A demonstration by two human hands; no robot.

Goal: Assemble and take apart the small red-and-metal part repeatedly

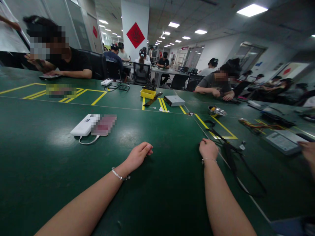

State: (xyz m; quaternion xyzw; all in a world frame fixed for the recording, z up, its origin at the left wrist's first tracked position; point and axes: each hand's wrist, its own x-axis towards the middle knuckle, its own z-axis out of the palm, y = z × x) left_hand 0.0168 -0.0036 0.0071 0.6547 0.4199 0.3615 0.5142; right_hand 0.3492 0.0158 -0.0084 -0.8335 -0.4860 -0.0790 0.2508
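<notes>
My left hand (140,153) rests on the green table (157,196), its fingers curled into a loose fist with nothing showing in them. To its right, my right hand (208,149) also lies on the table, closed, with no object visible in it. A silvery bracelet circles each wrist. Beyond my left hand lies a white power bank (82,126) marked 15, with a short white cable (88,143) by a blurred flat item (104,125). Just right of my right hand runs a black strap (230,157), apart from the fingers.
Farther back are a yellow bin (148,94), a grey box (174,100) and a metal bowl (217,110). At right, another person's hand (308,151) touches a metal-cased unit (283,141) near coloured wires (257,126). People sit across the table; yellow tape marks its surface.
</notes>
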